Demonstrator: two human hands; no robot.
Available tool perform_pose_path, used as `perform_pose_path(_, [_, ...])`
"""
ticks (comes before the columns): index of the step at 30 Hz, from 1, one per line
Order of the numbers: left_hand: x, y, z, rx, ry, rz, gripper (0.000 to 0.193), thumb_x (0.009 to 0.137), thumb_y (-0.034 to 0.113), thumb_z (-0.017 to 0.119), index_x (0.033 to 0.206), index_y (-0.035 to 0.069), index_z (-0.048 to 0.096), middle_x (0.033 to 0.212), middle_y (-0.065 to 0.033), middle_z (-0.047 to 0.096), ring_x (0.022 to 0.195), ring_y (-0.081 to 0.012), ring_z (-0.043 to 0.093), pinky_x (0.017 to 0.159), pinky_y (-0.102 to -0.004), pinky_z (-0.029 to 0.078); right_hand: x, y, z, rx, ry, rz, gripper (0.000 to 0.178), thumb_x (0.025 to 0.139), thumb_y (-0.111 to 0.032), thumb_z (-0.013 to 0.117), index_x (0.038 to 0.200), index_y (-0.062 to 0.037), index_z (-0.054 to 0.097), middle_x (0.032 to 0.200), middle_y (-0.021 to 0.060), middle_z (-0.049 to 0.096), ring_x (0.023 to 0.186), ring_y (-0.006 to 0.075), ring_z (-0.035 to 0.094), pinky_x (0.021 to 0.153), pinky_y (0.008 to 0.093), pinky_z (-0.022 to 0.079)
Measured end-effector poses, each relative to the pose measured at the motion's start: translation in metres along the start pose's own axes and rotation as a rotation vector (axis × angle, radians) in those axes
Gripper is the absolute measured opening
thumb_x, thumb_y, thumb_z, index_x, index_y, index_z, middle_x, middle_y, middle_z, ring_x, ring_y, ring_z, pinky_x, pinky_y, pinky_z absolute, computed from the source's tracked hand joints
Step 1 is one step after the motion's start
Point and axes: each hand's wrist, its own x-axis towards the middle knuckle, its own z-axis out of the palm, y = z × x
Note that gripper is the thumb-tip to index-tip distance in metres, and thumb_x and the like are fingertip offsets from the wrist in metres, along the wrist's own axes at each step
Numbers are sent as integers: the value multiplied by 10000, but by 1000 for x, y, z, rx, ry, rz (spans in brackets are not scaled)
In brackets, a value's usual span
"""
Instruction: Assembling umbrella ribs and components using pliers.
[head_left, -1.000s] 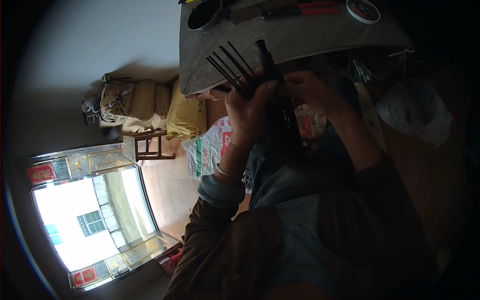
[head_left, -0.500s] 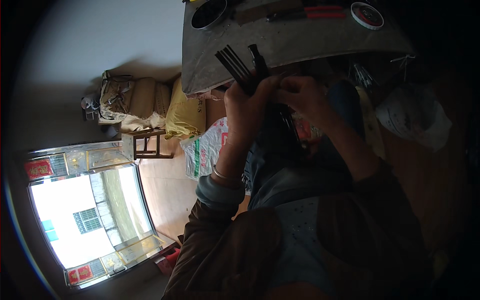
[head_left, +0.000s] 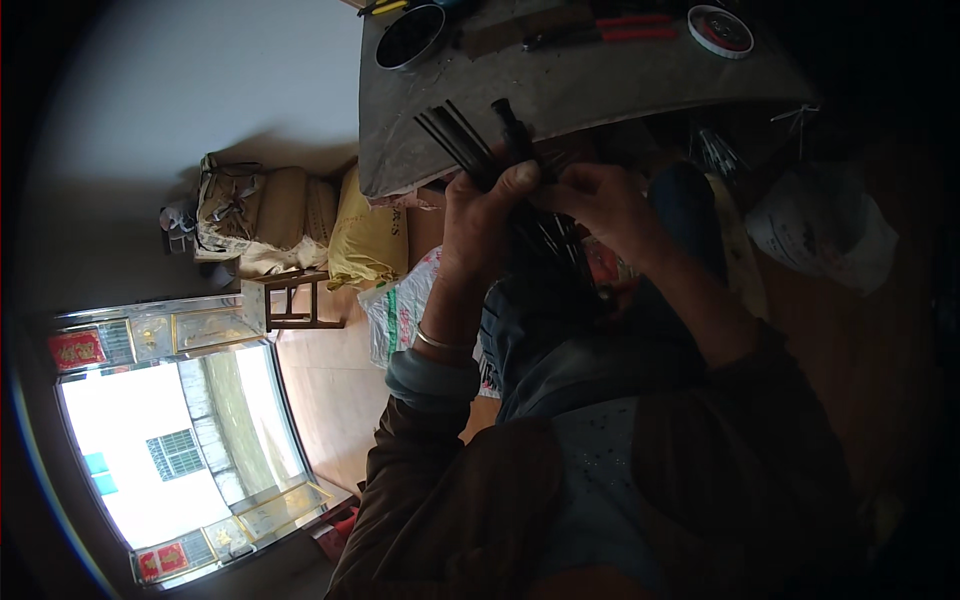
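My left hand (head_left: 480, 215) is closed round what looks like a folded black umbrella frame (head_left: 455, 138), held over my lap. Several thin dark ribs fan out beyond the fist, beside a thicker black shaft (head_left: 513, 130) with a knobbed end. Below the hands, more slim ribs (head_left: 560, 240) with glints of metal run down toward my knees. My right hand (head_left: 605, 200) is beside the left thumb, thumb and fingertips pinched together at the frame. What lies in that pinch is too small and dark to tell.
Ahead stands a grey-topped table (head_left: 440, 120) with a bowl of dark bits (head_left: 410, 38), red-handled pliers (head_left: 620, 30) and a round white tin (head_left: 720, 32). A plastic bag (head_left: 820, 235) lies right; a yellow sack (head_left: 368, 235) and wooden stool (head_left: 300, 300) are left.
The view has shifted slightly. My left thumb now lies outstretched along the frame, and the ribs beyond the fist are spread wider. My right hand stays pinched close by.
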Motion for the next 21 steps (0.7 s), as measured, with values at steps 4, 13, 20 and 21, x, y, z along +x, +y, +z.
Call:
perform_pose_path(4, [2,-8,-11,-3,12,13,214,865,153,690,1014,5,656,851,-14,644,796,-99,595,749,-253,481,-4,-12,-5,-11,-17,5,355,825,-382,729,747,-49,635,620,-20,549,553,59,533,509,214,423])
perform_pose_path(13, [2,-8,-2,-199,-88,-60,206,858,181,709,996,39,653,814,-5,639,749,-99,595,713,-245,482,-2,-8,-13,169,-104,132,381,773,-416,761,787,-60,623,722,8,579,679,102,604,598,256,517])
perform_pose_path(20, [3,-10,-11,-184,-87,-118,214,873,179,690,1025,32,656,869,-19,660,793,-106,609,752,-251,485,-7,-11,-11,134,-109,139,402,778,-423,757,797,-46,619,757,21,589,680,118,606,616,264,527])
perform_pose_path(21, [4,-9,-12,-140,-133,-97,221,875,180,687,1033,29,658,892,-24,667,812,-112,612,770,-257,484,-8,-12,-12,95,-76,105,410,779,-423,760,803,-39,619,776,30,595,683,123,610,622,271,536])
